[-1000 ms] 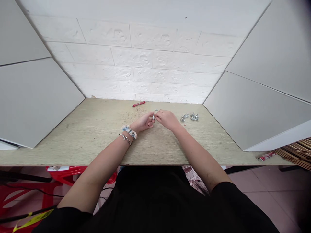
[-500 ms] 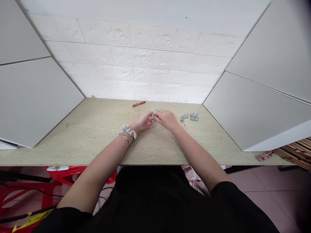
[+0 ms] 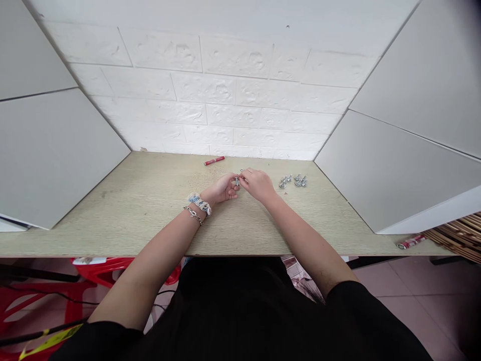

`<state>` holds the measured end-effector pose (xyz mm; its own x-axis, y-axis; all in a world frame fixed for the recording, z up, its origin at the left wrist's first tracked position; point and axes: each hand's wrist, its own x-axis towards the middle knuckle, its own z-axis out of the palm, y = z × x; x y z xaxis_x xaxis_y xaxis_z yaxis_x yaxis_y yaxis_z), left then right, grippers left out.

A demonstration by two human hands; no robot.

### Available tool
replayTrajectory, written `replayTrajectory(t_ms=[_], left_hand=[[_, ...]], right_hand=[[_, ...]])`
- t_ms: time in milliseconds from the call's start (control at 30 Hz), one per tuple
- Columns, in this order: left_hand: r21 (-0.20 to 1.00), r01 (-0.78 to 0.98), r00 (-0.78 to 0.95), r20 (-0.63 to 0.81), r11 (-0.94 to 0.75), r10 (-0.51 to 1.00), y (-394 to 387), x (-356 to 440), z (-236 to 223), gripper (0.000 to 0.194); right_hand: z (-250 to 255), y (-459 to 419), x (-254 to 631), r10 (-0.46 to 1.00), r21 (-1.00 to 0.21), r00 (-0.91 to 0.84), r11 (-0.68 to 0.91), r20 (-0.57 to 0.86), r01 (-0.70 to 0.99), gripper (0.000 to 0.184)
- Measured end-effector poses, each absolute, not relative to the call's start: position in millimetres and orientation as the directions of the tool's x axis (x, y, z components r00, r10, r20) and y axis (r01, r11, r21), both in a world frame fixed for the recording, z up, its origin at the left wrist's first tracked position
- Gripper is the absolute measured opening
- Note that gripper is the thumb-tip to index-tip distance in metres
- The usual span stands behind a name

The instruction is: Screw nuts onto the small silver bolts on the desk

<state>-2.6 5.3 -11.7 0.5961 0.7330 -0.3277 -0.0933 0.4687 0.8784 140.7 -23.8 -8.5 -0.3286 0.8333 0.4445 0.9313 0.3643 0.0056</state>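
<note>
Head view, looking down at the bench. My left hand (image 3: pixel 222 189) rests on the wooden table (image 3: pixel 150 200), fingers curled in narrow, thumb and forefinger pinching a small metal bolt (image 3: pixel 237 180). The bolt sits upright-ish between both hands, near the table's middle, toward the far edge. My right hand (image 3: pixel 257 184) meets it from the other side: fingers bunched close, tips pressed on the same bolt at its upper part. Both hands thus closed on one piece, touching each other or nearly so; exact finger contact too small to resolve. Whether a nut rides on the bolt: cannot tell.

L wrist carries a pale scrunchie (image 3: pixel 200 202) and, just behind it, a chain bracelet (image 3: pixel 193 214). Both forearms lie over the near table edge.

R of my right hand, apart from it, lies a loose group of bolts (image 3: pixel 293 181), approx. two clusters side by side on the table. Just beyond my fingertips a single small metal piece (image 3: pixel 241 170) lies on the surface; kind not clear.

Farther back, near the white brick wall (image 3: pixel 210 85), a red pen-like tube (image 3: pixel 214 161) lies flat, tilted slightly. At the table's near R corner, a second red-and-white tube (image 3: pixel 412 242) lies beside a wicker basket (image 3: pixel 460 235). Grey panels (image 3: pixel 48 150) flank the bench L and R. Below the table, L side: red plastic stool (image 3: pixel 93 273).
</note>
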Motion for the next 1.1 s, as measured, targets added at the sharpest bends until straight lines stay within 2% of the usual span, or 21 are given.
replayTrajectory(t_ms=[200, 500, 867, 1100], left_hand=[[0.869, -0.089, 0.587, -0.349, 0.487, 0.730, 4.8, -2.4, -11.0, 0.024], [0.852, -0.147, 0.556, -0.350, 0.503, 0.754, 2.3, -2.4, -8.8, 0.024], [0.868, -0.089, 0.614, -0.339, 0.489, 0.713, 3.4, -2.6, -8.6, 0.024], [0.848, -0.132, 0.594, -0.347, 0.514, 0.726, 3.5, -2.6, -9.5, 0.026]], right_hand=[[-5.4, -22.6, 144.4, 0.828, 0.006, -0.411, 0.443, 0.382, 0.897, 0.026], [-0.9, -28.3, 145.5, 0.841, -0.036, -0.440, 0.474, 0.314, 0.880, 0.024], [-3.6, -25.3, 142.9, 0.826, 0.023, -0.384, 0.412, 0.413, 0.911, 0.028], [-3.8, -25.4, 144.0, 0.816, 0.023, -0.446, 0.472, 0.369, 0.882, 0.026]])
